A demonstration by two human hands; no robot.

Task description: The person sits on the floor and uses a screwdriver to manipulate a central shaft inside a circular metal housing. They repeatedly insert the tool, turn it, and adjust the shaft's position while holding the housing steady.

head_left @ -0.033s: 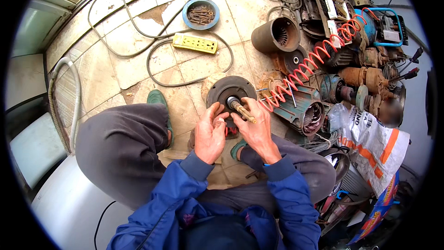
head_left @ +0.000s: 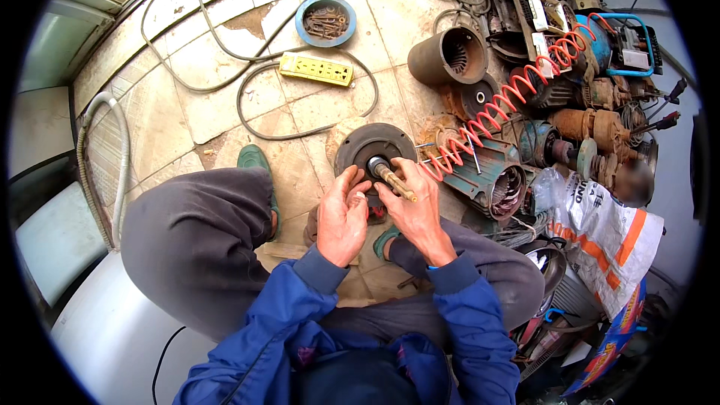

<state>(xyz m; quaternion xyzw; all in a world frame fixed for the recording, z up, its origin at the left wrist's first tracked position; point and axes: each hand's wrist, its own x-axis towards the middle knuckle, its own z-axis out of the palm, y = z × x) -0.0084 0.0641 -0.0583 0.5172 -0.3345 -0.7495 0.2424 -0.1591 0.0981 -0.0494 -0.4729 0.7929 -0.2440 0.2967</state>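
Both hands in at the shaft. Left hand (head_left: 342,219): half open, fingers loosely curled, fingertips by the near-left edge of the dark round flange (head_left: 369,137), just beside the shaft base. Right hand (head_left: 415,208): partly closed, thumb on one side of the metal shaft (head_left: 394,181), fingers on the other. Fingertips overlap the parts, so can't tell if either hand really grips or only touches.

Shaft sticks up out of the flange centre, tilted toward the person; flange is low between the feet, ahead of the knees. Looks like solid metal: likely heavy, stiff, not fragile, maybe slick if greasy. Best hold is probably the bare shaft length, other hand under the flange rim.

Further out: green shoe (head_left: 257,161) left of flange; finned motor housing (head_left: 487,176) to the right, red coiled hose (head_left: 501,105) lying across it. Beyond the flange, yellow power strip (head_left: 316,70), then blue-rimmed bowl (head_left: 301,24) of rusty small hardware. Dark open cylinder (head_left: 431,61) ahead right; white sack (head_left: 600,232) at far right.
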